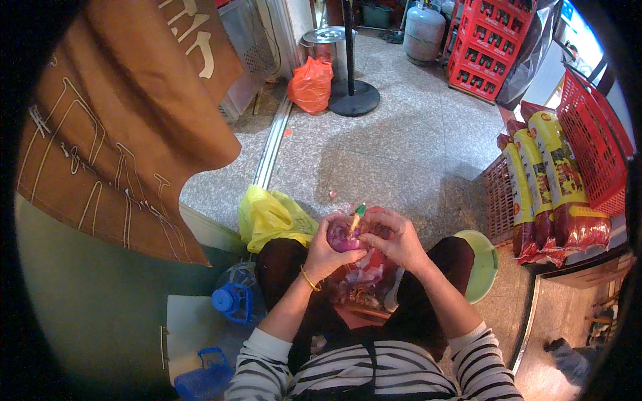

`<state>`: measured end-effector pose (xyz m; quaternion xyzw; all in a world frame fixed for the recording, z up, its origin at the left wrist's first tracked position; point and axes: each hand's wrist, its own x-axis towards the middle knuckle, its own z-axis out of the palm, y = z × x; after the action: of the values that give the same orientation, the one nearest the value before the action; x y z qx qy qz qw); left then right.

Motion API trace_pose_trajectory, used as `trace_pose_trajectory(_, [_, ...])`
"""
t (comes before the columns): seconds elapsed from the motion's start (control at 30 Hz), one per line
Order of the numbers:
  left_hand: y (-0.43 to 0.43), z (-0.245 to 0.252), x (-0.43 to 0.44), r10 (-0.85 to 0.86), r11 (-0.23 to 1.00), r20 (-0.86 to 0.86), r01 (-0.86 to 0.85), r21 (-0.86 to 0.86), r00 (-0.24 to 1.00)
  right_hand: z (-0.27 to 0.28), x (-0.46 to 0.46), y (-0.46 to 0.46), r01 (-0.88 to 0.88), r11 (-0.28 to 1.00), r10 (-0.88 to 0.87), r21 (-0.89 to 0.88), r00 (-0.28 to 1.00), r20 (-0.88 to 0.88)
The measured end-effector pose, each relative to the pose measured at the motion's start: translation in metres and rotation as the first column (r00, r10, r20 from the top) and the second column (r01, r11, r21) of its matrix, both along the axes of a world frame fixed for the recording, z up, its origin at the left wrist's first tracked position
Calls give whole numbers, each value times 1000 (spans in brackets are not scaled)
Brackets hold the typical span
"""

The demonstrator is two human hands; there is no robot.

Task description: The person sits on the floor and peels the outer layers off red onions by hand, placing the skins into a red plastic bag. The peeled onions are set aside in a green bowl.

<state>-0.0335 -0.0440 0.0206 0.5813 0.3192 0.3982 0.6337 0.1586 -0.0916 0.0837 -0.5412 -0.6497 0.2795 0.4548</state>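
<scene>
My left hand is wrapped around a purple-skinned bulb, which looks like garlic. From its top rises a tan stalk with a green tip; I cannot tell what the green part is. The thumb and fingers of my right hand grip the bulb's right side, partly covering it. Below both hands, between my knees, sits a red container or bag with papery peelings and brown scraps. A pale, long-handled thing leans at its right.
A yellow plastic bag lies by my left knee, near a blue-capped water jug. Beyond my right knee is a green basin. Packed sacks and red baskets stand right. Ahead are a post base and an orange bag.
</scene>
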Motion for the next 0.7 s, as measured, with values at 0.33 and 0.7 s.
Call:
trace_pose_trajectory(0.33, [-1, 0, -1, -17, 974, -209, 63, 218, 978, 0, 9, 11, -168, 986, 161, -4, 934, 319])
trace_pose_trajectory(0.7, [-5, -1, -4, 11, 976, -292, 54, 213, 956, -3, 4, 10, -207, 978, 189, -1, 891, 412])
